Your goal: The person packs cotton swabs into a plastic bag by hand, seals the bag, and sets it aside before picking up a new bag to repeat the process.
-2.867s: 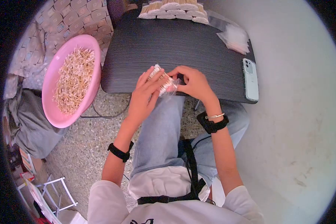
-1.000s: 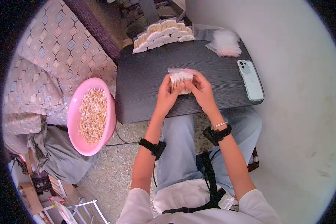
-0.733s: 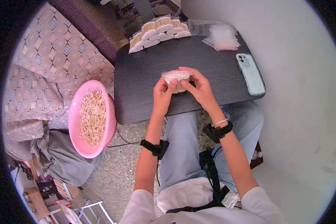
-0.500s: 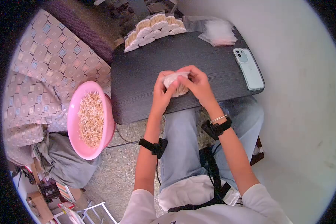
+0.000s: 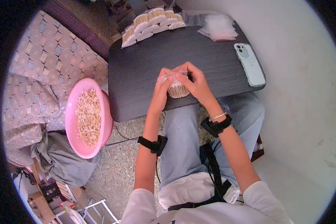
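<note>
1. Two hands at work, both closed on one small packet of cotton swabs [image 5: 176, 87] over the near middle of the dark table [image 5: 138, 71].
2. Left hand [image 5: 160, 89] wrapped round the packet's left side, fingers curled, thumb pinching the clear plastic top edge.
3. Right hand [image 5: 195, 84] cupping from the right, fingertips pinched along that same top edge, touching the left hand's fingers.
4. Packet squarely between the two palms, neither hand nearer; sticks standing roughly on end, lower tips showing just below the fingers, long axis running near-to-far in the view.
5. Plastic lip stretched left to right across the top, gripped at both ends; sealed or not, impossible to tell.
6. Far left edge of the table: a row of filled swab packets [image 5: 151, 22], well apart from the hands.
7. Far right: a loose pile of empty clear bags [image 5: 218, 29], and just near of it a phone [image 5: 249, 64] lying flat by the right edge.
8. Off the table to the left: a pink basin [image 5: 71, 123] heaped with loose swabs [image 5: 87, 115], resting against patterned fabric [image 5: 37, 74].
</note>
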`<state>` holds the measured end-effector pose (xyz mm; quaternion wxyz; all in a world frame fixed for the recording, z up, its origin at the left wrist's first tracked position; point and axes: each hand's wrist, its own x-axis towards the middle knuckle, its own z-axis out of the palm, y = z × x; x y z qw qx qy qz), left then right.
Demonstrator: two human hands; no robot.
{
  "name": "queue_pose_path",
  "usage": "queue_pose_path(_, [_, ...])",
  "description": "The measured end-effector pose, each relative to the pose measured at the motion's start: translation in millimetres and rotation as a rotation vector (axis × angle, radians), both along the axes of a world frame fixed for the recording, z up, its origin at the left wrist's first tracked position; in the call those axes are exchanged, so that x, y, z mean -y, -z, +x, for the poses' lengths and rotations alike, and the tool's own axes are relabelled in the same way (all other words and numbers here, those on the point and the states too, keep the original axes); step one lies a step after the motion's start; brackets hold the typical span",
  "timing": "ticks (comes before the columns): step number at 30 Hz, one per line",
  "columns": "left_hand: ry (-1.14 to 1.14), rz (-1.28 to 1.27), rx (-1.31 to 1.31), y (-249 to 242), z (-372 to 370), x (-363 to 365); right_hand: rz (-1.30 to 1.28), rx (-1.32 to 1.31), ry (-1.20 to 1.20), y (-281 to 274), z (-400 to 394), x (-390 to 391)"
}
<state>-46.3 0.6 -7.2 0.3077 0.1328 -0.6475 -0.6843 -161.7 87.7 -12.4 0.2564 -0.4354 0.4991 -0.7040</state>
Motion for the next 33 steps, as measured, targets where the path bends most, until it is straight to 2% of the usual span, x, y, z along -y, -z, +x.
queue_pose_path(9, [0.075,0.092,-0.008,-6.6,0.4,-1.2,-0.046,0.06,-0.047,-0.2,0.6,2.6])
queue_pose_path(12, [-0.001,0.151,-0.109,-8.6,-2.1,-4.7,-0.022,-0.062,0.024,-7.1,3.0,-1.2])
queue_pose_path(15, [-0.023,0.065,-0.201,-9.7,-4.9,-3.0,-0.022,-0.112,0.121,2.4,2.1,4.5])
queue_pose_path(18, [0.017,0.12,-0.204,-9.0,-4.2,-2.7,0.023,0.022,0.02,2.2,-0.8,1.1])
queue_pose_path(24, [0.052,0.095,-0.088,-7.5,-1.6,2.4,0.007,-0.064,0.035,-2.6,1.0,1.0])
queue_pose_path(30, [0.071,0.139,-0.144,-7.1,-1.5,2.7,0.055,0.004,0.034,-1.2,-1.1,0.4])
queue_pose_path(33, [-0.004,0.019,-0.149,-11.4,-2.9,-6.2,-0.014,0.171,0.195,-2.5,0.1,-1.1])
